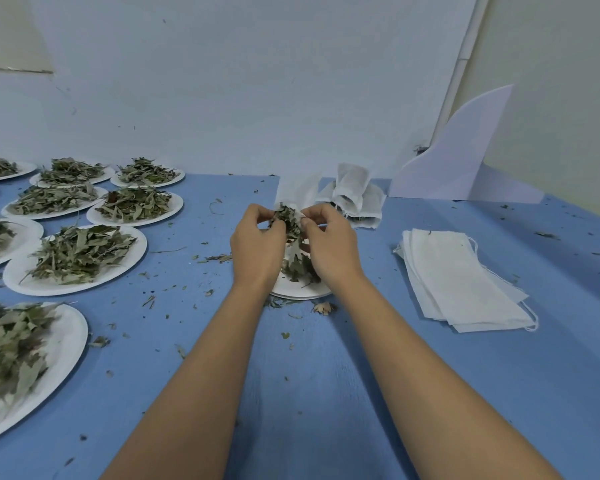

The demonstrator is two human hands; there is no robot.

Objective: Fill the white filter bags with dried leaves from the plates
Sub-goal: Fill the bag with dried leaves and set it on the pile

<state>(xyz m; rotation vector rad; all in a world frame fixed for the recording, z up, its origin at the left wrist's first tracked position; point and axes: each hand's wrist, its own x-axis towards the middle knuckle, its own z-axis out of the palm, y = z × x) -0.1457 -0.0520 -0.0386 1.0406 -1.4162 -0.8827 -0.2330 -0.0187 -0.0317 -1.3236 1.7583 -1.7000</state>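
While our forearms reach up from the bottom edge of the frame over the blue surface (326, 375), the closest thing is the near plate (66, 341) at the lower left, heaped with dried leaves (11, 344). In the middle of the frame our left hand (257, 247) and right hand (329, 244) meet above a small plate (302, 292) — its near rim shows below the wrists, with leaves lying on it. Both hands pinch the mouth of a white filter bag (298, 194), fingers curled at its edges, and a leaf clump (286, 220) sits at that mouth between the fingertips. The bag's body stands up behind the hands. At the right lies a stack of empty bags (461, 278), flat, strings trailing. Leaf crumbs dot the surface. Higher on the left the far plates (136, 206) lie in rows — and beyond the hands a cluster of filled bags (354, 195) leans together near the wall (257, 81), with a white card (465, 161) propped at the upper right.
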